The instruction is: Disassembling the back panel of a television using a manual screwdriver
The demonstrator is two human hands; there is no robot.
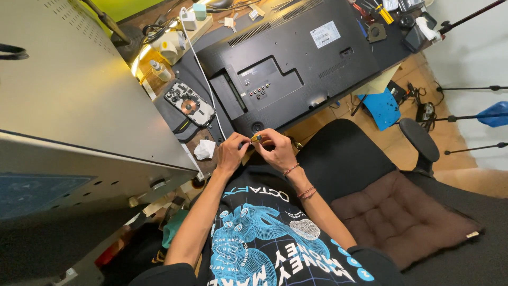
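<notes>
Opened phone [189,104], crumpled tissue [204,149], brown seat cushion [405,214], blue stool [383,107]

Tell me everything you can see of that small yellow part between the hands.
The small yellow part looks short and blocky, amber-yellow with a darker end; too small to tell its material or kind. It is pinched between the fingertips of the left hand and right hand, held roughly level just off the near edge of the black monitor, which lies back-up on the bench.

Bright, sharp, fisheye-warped edges.
</notes>
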